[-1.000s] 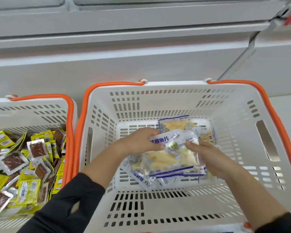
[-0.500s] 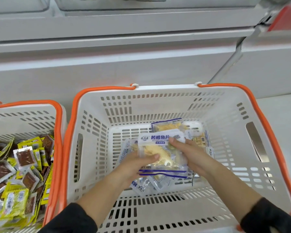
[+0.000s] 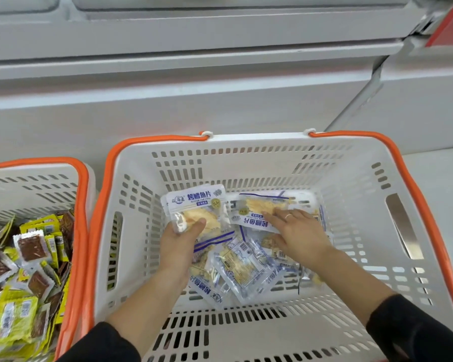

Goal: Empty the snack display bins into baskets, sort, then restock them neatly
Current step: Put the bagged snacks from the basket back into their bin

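A white basket with orange handles (image 3: pixel 364 184) stands in front of me and holds several clear-and-blue fish-slice packets. My left hand (image 3: pixel 177 244) grips a stack of these packets (image 3: pixel 194 205), thumb on top, label facing me. My right hand (image 3: pixel 296 231) lies flat with straight fingers on another fish-slice packet (image 3: pixel 254 212) that lies upside down at the basket's back. More loose packets (image 3: pixel 241 267) lie on the basket floor between my wrists.
A second white basket with an orange handle (image 3: pixel 81 205) stands at the left, filled with several yellow and brown snack packets (image 3: pixel 29 257). A grey-white display cabinet (image 3: pixel 220 82) runs along behind both baskets. Pale floor (image 3: pixel 439 173) shows at the right.
The hands have parted: my left hand now holds the packet stack alone at the left, and my right hand has moved right onto another packet. The view has shifted slightly.
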The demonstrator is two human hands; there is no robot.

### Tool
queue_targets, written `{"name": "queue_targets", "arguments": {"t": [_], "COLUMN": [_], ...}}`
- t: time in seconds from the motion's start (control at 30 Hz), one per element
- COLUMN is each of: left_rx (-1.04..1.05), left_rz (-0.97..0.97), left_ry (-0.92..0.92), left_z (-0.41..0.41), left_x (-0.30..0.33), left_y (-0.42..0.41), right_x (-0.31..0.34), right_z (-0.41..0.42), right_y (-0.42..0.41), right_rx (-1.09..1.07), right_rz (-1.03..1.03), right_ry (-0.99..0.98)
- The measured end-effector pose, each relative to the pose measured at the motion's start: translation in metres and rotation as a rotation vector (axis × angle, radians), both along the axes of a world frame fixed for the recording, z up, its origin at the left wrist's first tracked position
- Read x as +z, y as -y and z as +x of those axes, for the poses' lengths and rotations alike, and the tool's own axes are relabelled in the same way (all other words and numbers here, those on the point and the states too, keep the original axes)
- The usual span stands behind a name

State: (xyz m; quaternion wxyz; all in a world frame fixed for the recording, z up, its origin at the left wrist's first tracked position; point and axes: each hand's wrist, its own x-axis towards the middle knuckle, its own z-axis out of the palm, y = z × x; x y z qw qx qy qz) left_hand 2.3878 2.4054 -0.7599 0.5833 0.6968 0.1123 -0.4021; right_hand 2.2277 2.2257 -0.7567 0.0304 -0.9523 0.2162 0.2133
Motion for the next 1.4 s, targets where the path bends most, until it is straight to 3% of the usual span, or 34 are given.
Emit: {"name": "queue_targets", "arguments": {"t": [0.1, 0.17, 0.33, 0.43, 0.67, 0.77, 0.87, 0.97, 1.03, 1.1, 1.2, 1.23, 1.4], "left_rx": [-0.016, -0.056, -0.283, -0.436, -0.602, -0.66, -0.533, -0.456, -0.473, -0.501, -0.566, -0.602, -0.788], "left_rz": [-0.007, 0.0, -0.041, -0.084, -0.222, -0.193, -0.196, -0.318, -0.368, -0.46, -0.533, -0.529, -0.437], "left_ry": [0.093, 0.169, 0.377, 0.492, 0.696, 0.826, 0.917, 0.72, 0.604, 0.555, 0.471, 0.461, 0.588], "left_z": [0.0, 0.0, -0.009, -0.016, -0.021, -0.015, -0.006, 0.008, 0.016, 0.021, 0.027, 0.028, 0.047], "left_x": [0.012, 0.021, 0.088, 0.13, 0.226, 0.245, 0.264, 0.28, 0.291, 0.302, 0.32, 0.328, 0.369], "left_y": [-0.002, -0.007, -0.019, -0.023, -0.037, -0.042, -0.045, -0.053, -0.058, -0.062, -0.059, -0.055, -0.028], "right_x": [0.031, 0.053, 0.115, 0.171, 0.277, 0.309, 0.334, 0.354, 0.359, 0.362, 0.363, 0.361, 0.363], "right_z": [0.002, 0.006, 0.019, 0.031, 0.047, 0.05, 0.052, 0.048, 0.042, 0.035, 0.032, 0.035, 0.054], "right_y": [-0.007, -0.013, -0.035, -0.058, -0.094, -0.103, -0.111, -0.107, -0.088, -0.071, -0.059, -0.058, -0.039], "right_rx": [0.007, -0.118, -0.799, -0.984, -0.949, -0.85, -0.665, -0.467, -0.513, -0.562, -0.571, -0.553, -0.578], "right_rz": [0.016, 0.153, 0.81, 1.087, 1.085, 1.064, 1.02, 0.756, 0.559, 0.695, 1.276, 1.387, 1.406], "right_ry": [-0.008, 0.026, 0.381, 0.565, 0.89, 0.902, 0.814, 0.863, 0.929, 0.862, 0.776, 0.8, 0.967]}}
